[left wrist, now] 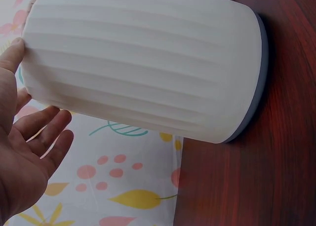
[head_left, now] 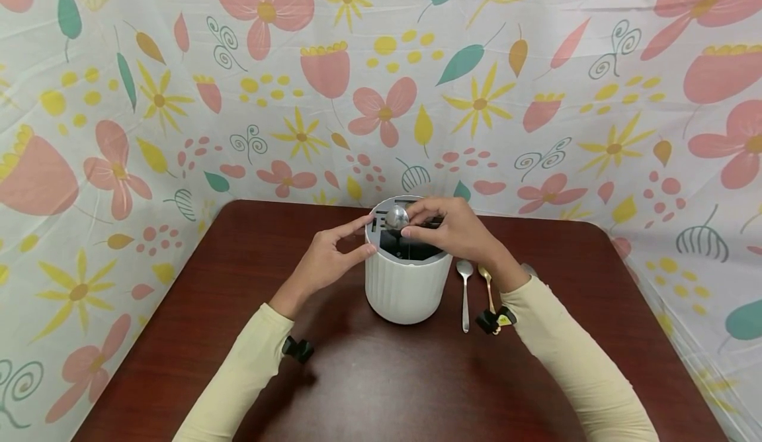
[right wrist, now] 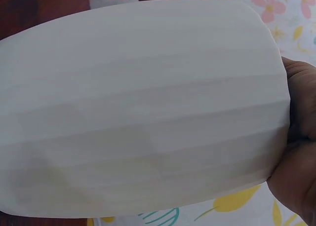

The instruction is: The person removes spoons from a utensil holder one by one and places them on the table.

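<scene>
A white ribbed utensil holder stands upright on the table, with a grey slotted top and a large dark opening. Over that top, my right hand pinches a shiny metal spoon between thumb and fingers. Its rounded bowl shows; its handle is hidden. My left hand touches the holder's left rim with thumb and fingertips, the fingers fairly straight. In the left wrist view, the remaining fingers of the left hand are loosely bent beside the holder's wall. The wall hides the spoon in the right wrist view.
Right of the holder lie a silver spoon and a gold-coloured utensil, partly covered by the right wrist. Another silver piece peeks out behind the right forearm. A flowered cloth hangs behind the dark brown table.
</scene>
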Tool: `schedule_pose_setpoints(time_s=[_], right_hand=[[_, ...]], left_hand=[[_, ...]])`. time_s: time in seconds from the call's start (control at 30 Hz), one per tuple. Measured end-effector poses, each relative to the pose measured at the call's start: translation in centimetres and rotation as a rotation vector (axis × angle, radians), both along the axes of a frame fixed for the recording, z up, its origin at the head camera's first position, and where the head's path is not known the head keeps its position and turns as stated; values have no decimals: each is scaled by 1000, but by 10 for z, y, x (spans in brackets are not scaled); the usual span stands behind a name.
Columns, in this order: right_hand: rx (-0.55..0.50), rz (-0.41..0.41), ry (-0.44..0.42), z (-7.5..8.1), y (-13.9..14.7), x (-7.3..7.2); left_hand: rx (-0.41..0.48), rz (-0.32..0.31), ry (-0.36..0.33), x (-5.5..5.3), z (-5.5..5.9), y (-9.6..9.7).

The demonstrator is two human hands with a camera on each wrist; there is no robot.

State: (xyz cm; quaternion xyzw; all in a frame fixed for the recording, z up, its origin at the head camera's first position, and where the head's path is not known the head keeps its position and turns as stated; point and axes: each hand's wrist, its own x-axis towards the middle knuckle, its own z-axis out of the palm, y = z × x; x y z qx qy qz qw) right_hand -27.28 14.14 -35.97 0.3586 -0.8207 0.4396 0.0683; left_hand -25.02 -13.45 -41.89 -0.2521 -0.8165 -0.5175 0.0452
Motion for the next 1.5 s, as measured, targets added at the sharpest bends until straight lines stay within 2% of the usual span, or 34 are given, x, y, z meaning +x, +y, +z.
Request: schedule_pose_setpoints(time_s=[0.3,0.67,0.9,1.0,1.33,1.5], right_hand=[[-82,-27,50,7,2,-3],[-242,-87,121,29,5,-3],[-378,-18,215,45,5,-5],[-408,-16,245,52,5,-6],[-470,-25,247,80,9,-4],[-466,19,260,91,13,-3]], left_hand=[[-3,2,0,0,0,-1],[-6,-4,27,0,1,-1],[-4,2,23,0,1,-1],[-2,2,17,0,1,-1],[0,-7,14,0,2,0],[-6,-6,18,-1,1,-1]])
